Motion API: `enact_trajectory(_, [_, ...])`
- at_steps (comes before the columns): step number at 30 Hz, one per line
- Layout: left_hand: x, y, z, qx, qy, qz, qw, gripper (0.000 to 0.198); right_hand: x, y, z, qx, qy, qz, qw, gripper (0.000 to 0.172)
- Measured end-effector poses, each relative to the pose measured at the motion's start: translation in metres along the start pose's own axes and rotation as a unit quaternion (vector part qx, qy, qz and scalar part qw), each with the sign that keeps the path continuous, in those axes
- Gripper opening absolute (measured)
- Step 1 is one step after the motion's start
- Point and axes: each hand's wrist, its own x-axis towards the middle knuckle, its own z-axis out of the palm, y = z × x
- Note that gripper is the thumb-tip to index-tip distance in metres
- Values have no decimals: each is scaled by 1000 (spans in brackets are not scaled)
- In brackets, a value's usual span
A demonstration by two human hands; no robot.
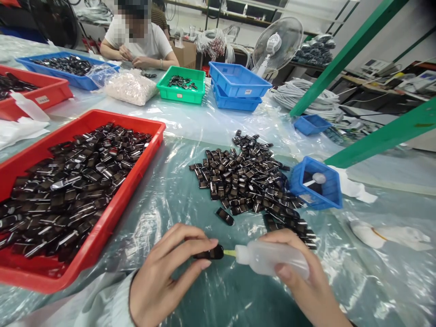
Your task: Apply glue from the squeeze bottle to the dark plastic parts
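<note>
My left hand [177,268] pinches a small glossy black plastic piece [215,252] between thumb and fingers. In my right hand [306,277] lies a translucent white squeeze bottle [269,257], tilted onto its side. Its thin yellowish nozzle [230,253] points left and meets, or nearly meets, the end of the black piece. Just beyond my hands spreads a loose pile of similar black pieces [245,175]. One single piece [225,216] lies apart at the pile's near edge.
A large red tray [112,231] full of black pieces stands left. A small blue bin [320,200] holding a spoon is right of the pile. Farther back are a green tray [182,96], stacked blue trays [235,102] and a seated person [139,50]. Green posts [381,131] rise at right.
</note>
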Motion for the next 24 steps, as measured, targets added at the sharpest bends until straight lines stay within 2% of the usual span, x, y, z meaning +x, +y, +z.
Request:
enact_trajectory(3, [0, 0, 1, -9, 4, -2, 1000, 28, 0, 0, 0, 5, -8, 7, 1000, 35])
enact_trajectory(6, [2, -1, 0, -24, -2, -43, 999, 27, 3, 4, -1, 14, -29, 13, 999, 33])
enact_trajectory(8, [5, -2, -2, -27, 5, -87, 996, 24, 6, 6, -1, 48, -25, 56, 997, 33])
enact_trajectory(11, [10, -6, -6, -28, 52, -145, 988, 18, 13, 7, 1, 125, 4, 134, 983, 32])
enact_trajectory(14, [13, -9, -9, -39, 81, -176, 980, 18, 18, 8, 2, 155, 21, 167, 974, 33])
enact_trajectory(18, [13, -11, -7, -52, 72, -189, 978, 21, 19, 15, 8, 106, 2, 139, 985, 34])
enact_trajectory(21, [11, -9, -5, -44, 57, -196, 978, 23, 18, 21, 16, 29, 1, 92, 995, 27])
enact_trajectory(24, [9, -6, -5, -30, 55, -173, 983, 22, 15, 24, 21, -39, 40, 56, 997, 28])
